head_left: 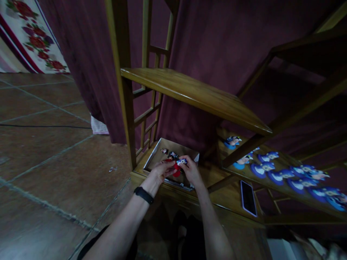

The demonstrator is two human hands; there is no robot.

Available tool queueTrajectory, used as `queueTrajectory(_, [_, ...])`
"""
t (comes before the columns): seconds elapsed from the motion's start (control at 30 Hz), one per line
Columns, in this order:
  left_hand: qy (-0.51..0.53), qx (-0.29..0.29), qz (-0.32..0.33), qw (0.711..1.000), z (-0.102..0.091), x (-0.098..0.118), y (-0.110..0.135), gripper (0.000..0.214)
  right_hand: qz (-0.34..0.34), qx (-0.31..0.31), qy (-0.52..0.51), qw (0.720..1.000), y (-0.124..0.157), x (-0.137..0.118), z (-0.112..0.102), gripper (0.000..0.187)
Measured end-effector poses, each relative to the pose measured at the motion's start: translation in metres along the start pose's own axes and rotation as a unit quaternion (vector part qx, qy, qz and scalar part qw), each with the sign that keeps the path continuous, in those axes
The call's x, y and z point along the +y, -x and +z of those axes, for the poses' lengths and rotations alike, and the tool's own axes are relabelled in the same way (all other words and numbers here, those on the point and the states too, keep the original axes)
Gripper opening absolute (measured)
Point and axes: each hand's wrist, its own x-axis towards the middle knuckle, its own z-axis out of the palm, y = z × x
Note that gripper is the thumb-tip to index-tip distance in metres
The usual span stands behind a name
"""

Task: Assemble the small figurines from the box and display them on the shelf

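Note:
Both my hands work over an open cardboard box (185, 147) on the low shelf. My right hand (192, 172) pinches a small purple-and-white figurine (181, 161). Just beneath the figurine is a round red base (177, 170); whether the two are joined I cannot tell. My left hand (162, 169), with a black band on its wrist, has its fingers closed at the red base's left edge. Behind the hands, inside the box, lie several small figurines, among them a dark one (172, 155) and one at the left (164, 151). Fingers hide part of the box.
Several figurines on purple and blue bases (262, 169) stand along the shelf at right. A phone (248, 198) lies on the low shelf. A wooden board (189, 92) juts out above the box, with an upright post (126, 119) at left. Dark curtains hang behind.

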Motion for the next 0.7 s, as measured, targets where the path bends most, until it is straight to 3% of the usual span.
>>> queueTrajectory(0.23, [0.002,0.013,-0.016,1.0,-0.005,0.001,0.0,0.014,-0.039,-0.033,0.04,0.998,0.002,-0.015,-0.005,0.023])
queueTrajectory(0.33, [0.003,0.022,0.025,0.999,-0.001,-0.003,0.003,0.014,-0.03,-0.006,0.028,0.999,0.002,-0.013,-0.002,0.021])
queueTrajectory(0.53, [-0.029,0.053,0.183,0.981,0.016,-0.021,0.009,0.018,0.047,0.047,-0.025,0.997,0.001,0.003,0.007,0.023])
queueTrajectory(0.6, [-0.045,0.055,0.198,0.978,0.018,-0.022,0.01,0.018,0.051,0.049,-0.04,0.997,0.002,0.004,0.007,0.023])
queueTrajectory(0.7, [-0.036,0.039,0.161,0.985,0.011,-0.016,0.012,0.017,0.031,0.025,-0.037,0.999,0.005,-0.001,0.004,0.021])
